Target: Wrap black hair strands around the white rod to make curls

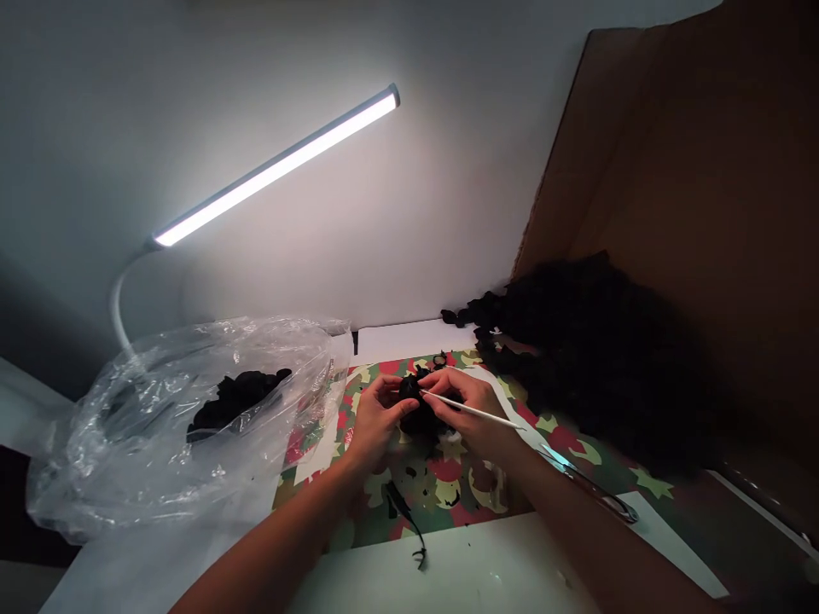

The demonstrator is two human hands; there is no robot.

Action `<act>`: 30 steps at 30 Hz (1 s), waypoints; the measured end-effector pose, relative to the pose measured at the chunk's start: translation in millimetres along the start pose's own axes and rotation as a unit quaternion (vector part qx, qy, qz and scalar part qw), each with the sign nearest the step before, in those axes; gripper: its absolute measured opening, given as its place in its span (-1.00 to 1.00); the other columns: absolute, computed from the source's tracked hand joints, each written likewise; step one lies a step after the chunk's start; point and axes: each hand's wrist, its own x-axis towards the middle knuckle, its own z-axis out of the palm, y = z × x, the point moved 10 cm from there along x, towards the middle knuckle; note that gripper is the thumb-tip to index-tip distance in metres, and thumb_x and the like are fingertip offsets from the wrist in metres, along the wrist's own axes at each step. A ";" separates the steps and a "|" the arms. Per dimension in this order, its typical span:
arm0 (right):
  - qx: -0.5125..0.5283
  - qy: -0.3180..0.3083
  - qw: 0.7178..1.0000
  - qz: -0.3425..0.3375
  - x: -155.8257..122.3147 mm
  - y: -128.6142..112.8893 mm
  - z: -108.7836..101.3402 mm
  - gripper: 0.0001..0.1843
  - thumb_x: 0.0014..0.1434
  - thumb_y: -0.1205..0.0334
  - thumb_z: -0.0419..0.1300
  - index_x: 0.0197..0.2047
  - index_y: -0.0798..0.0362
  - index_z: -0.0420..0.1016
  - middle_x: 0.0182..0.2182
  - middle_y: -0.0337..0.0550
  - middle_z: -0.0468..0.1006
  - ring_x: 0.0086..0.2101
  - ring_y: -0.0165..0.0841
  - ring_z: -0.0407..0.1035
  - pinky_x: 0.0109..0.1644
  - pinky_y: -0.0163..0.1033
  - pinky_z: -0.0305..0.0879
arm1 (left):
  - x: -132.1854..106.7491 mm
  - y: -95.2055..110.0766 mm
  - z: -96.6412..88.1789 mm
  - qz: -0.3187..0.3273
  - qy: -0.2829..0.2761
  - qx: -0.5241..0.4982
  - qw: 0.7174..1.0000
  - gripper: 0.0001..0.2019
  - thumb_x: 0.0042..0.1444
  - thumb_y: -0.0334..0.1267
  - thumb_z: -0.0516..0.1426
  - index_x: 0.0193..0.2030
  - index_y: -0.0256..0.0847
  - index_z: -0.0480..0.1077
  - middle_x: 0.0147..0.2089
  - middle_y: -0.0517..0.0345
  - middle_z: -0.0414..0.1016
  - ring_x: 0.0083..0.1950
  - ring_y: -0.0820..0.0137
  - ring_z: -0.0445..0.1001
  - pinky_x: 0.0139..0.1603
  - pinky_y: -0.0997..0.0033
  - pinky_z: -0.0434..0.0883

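My left hand [373, 419] is closed around the side of a small black crumpled piece [409, 389], thumb in front and fingers behind. From the other side my right hand [477, 418] grips a thin white stick [479, 413] in a pinch. The stick's tip meets the black piece, and its far end slants down to the right. More dark material lies beneath both hands, its outline hard to make out. Nearer to me, a thin black strip [400, 503] with a curled end rests on the patterned sheet [358, 533].
A large black heap [614, 367] leans against a cardboard panel [697, 205] on the right. To the left, a clear plastic bag [159, 477] contains black pieces [236, 401]. A lit bar lamp [281, 166] hangs above. A metal tool [595, 490] lies beside my right forearm.
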 end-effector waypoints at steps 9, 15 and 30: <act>-0.037 -0.064 0.997 0.024 3.0 7.5 11.0 -0.88 0.27 0.21 0.15 -0.34 -0.02 0.36 -0.11 -0.14 0.66 -0.15 -0.21 0.48 -0.04 -0.10 0.31 | 4.5 -1.6 -3.7 0.019 -0.010 0.023 1.000 -0.65 -0.10 -0.22 0.41 -0.19 -0.20 0.44 -0.25 0.11 0.62 -0.21 0.28 0.57 -0.17 0.33 0.43; -0.106 -0.083 0.991 0.000 3.2 5.4 13.0 -0.88 0.27 0.24 0.14 -0.33 -0.03 0.34 -0.16 -0.17 0.66 -0.18 -0.22 0.45 -0.02 -0.08 0.26 | 3.8 0.0 -3.5 0.027 -0.013 0.037 0.999 -0.68 -0.07 -0.26 0.39 -0.19 -0.19 0.44 -0.26 0.13 0.61 -0.20 0.29 0.56 -0.15 0.32 0.43; -0.375 0.086 0.922 -0.038 18.9 21.8 -7.1 -0.80 0.39 0.37 -0.03 -0.25 0.04 0.36 -0.41 -0.03 0.57 -0.26 -0.13 0.37 -0.01 -0.02 0.03 | -0.1 11.2 14.2 0.060 -0.077 0.017 0.995 -0.64 0.00 -0.30 0.30 -0.01 -0.11 0.47 -0.22 0.17 0.51 -0.17 0.33 0.48 -0.11 0.35 0.39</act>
